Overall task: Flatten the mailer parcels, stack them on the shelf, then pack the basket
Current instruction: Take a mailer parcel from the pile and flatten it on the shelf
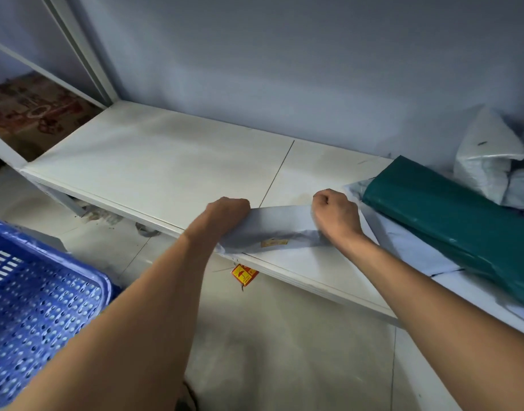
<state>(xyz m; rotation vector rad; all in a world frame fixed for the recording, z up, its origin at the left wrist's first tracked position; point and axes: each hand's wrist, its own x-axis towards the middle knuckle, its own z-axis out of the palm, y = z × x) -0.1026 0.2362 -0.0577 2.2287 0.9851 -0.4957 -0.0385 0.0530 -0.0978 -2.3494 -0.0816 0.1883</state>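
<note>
Your left hand [228, 215] and right hand [334, 216] are both fisted, each grip clamped on a far corner of the grey mailer parcel [280, 229]. The parcel lies flat on the white shelf [165, 167], at its near edge, yellow label [274, 242] facing up. Just right of it, a green parcel [450, 215] rests on pale mailers [409, 247]. Crumpled white bags [489, 155] sit far right. Blue perforated basket [38, 307] is near left. A red-yellow sticker [244, 274] shows below the shelf's near edge.
</note>
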